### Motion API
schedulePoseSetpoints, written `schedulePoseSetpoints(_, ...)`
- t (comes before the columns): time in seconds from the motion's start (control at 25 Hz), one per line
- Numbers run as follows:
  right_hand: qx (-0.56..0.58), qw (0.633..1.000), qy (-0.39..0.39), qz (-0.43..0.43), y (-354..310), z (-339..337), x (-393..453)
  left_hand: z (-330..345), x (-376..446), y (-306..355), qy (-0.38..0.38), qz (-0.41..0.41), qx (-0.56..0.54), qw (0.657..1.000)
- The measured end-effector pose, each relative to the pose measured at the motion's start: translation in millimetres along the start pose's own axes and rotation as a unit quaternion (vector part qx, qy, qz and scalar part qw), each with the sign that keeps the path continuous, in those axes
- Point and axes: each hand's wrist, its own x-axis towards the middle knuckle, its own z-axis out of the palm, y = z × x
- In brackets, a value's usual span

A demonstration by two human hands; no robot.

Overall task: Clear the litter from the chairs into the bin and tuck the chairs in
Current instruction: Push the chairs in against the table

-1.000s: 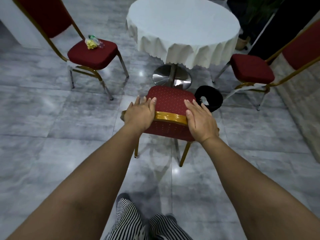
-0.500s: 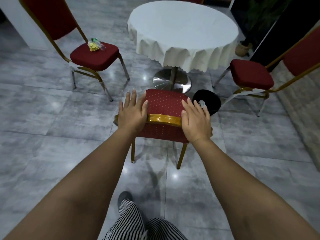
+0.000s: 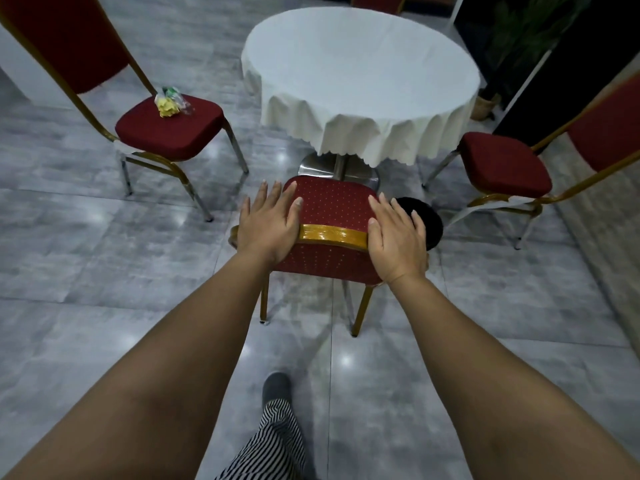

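Observation:
A red chair with a gold rail stands right in front of me, facing the round white-clothed table. My left hand and my right hand lie flat on the top of its back, fingers stretched out and apart, one at each end of the rail. A black bin sits on the floor just right of this chair, partly hidden by my right hand. Litter, a clear wrapper with something yellow and green, lies on the seat of the left chair.
A third red chair stands out from the table on the right, seat bare. The top of another chair shows behind the table. A potted plant is at the far right. Grey tiled floor surrounds everything.
The chair under my hands has slid forward toward the table and I have stepped after it. My fingers have straightened and spread out on the chair back.

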Motion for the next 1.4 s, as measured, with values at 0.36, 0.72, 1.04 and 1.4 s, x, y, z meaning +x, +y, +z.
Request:
schedulePoseSetpoints(0.36, 0.002, 1.0, 0.008, 0.018, -1.1, 27.5, 111.6, 2.2, 121.0, -6.0, -0.014, 0.006, -0.002, 1.0)
schedulePoseSetpoints(0.72, 0.005, 0.999, 0.032, 0.031, -3.0, 47.5, 177.4, 5.5, 197.0, -11.8, -0.014, 0.02, -0.006, 1.0)
schedulePoseSetpoints(1.04, 0.0, 0.999, 0.027, 0.035, -1.6, 53.9, 206.5, 5.5, 228.1, -12.0, -0.016, 0.027, -0.001, 1.0)
schedulePoseSetpoints(1.4, 0.006, 0.999, 0.014, 0.038, 2.1, 58.6, 237.3, 5.6, 259.7, -8.5, -0.013, 0.029, 0.005, 0.999)
